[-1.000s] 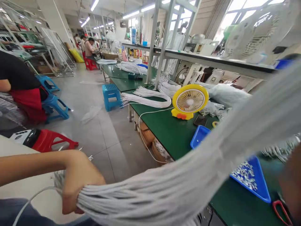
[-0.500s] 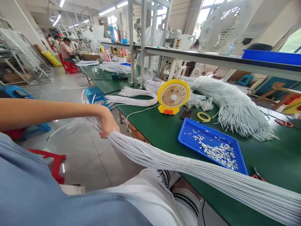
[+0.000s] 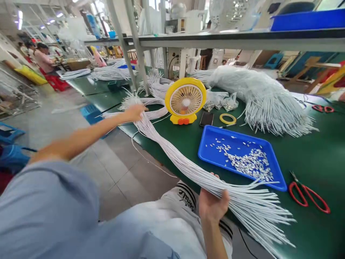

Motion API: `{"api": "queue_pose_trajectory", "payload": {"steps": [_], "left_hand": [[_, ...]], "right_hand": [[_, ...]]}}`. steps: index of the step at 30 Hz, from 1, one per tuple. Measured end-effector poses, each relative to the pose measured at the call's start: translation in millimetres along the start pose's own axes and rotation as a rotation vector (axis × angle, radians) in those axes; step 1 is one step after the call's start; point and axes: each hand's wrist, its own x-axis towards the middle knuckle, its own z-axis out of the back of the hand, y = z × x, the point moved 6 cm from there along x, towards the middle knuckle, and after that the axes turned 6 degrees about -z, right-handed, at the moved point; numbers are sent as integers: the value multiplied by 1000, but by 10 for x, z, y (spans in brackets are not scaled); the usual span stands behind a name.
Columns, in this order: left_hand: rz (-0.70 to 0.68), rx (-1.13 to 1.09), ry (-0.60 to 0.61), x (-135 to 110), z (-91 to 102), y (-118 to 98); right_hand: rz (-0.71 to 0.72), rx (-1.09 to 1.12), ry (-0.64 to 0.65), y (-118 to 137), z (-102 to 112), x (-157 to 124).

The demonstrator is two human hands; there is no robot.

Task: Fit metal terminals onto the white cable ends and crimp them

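A long bundle of thin white cords [image 3: 178, 158] lies stretched along the front edge of the green table [image 3: 318, 158]. My left hand [image 3: 134, 112] is closed round its far end, beside another looped bunch of white cords [image 3: 153, 108]. My right hand [image 3: 212, 205] grips the bundle from below near its near end, where the cord tips fan out [image 3: 264, 212]. A blue tray [image 3: 205, 154] holding several small metal pieces sits just behind the bundle.
A yellow desk fan [image 3: 185, 100], a dark phone [image 3: 206, 118] and a yellow tape ring [image 3: 228, 118] stand behind the tray. A big pile of white cords [image 3: 258, 97] lies at the back right. Red scissors [image 3: 307, 196] lie at the right. People sit at far tables.
The bundle has come down from the air onto the table edge. My left hand has swung forward to the far end, and my right hand has come into view gripping the near end.
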Motion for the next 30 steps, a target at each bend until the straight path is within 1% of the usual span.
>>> {"api": "queue_pose_trajectory", "payload": {"steps": [2,3,4,5,6,7,9,10,12,14,15,17,20,22,26,28,30], "left_hand": [[-196,-99,66,-163,-424,-697],[-285,-145,84,-240,-600,-1057],[-360,-196,80,-291,-729,-1393],[-443,-295,38,-305,-795,-1705],[-490,-392,-3,-267,-828,-1958],[-497,-474,-39,-171,-839,-2153],[-478,-565,-58,154,-840,-2429],[-491,-566,-27,348,-850,-2541],[-518,-538,108,726,-920,-2703],[-489,-500,269,1018,-1058,-2759],[-466,-486,330,1117,-1134,-2762],[-449,-470,394,1226,-1272,-2766],[-516,-461,407,1238,-1409,-2831],[-583,-452,393,1215,-1443,-2911],[-719,-438,353,1238,-1414,-3135],[-762,-420,332,1312,-1396,-3252],[-774,-395,312,1423,-1393,-3355]], "right_hand": [[-20,-27,-3,-102,131,48],[-29,-32,10,-121,175,52],[-46,-30,25,-132,206,48],[-61,-15,32,-136,229,40],[-80,5,41,-138,241,33],[-83,18,34,-130,256,31],[-84,36,14,-99,283,42],[-88,39,6,-77,296,52],[-126,59,13,-26,319,70],[-177,103,32,43,346,81],[-197,131,36,84,365,83],[-222,183,21,169,417,81],[-232,215,-30,257,495,62],[-236,222,-56,277,528,43],[-258,238,-63,266,552,19],[-271,240,-50,263,557,21],[-279,235,-39,269,567,28]]}}
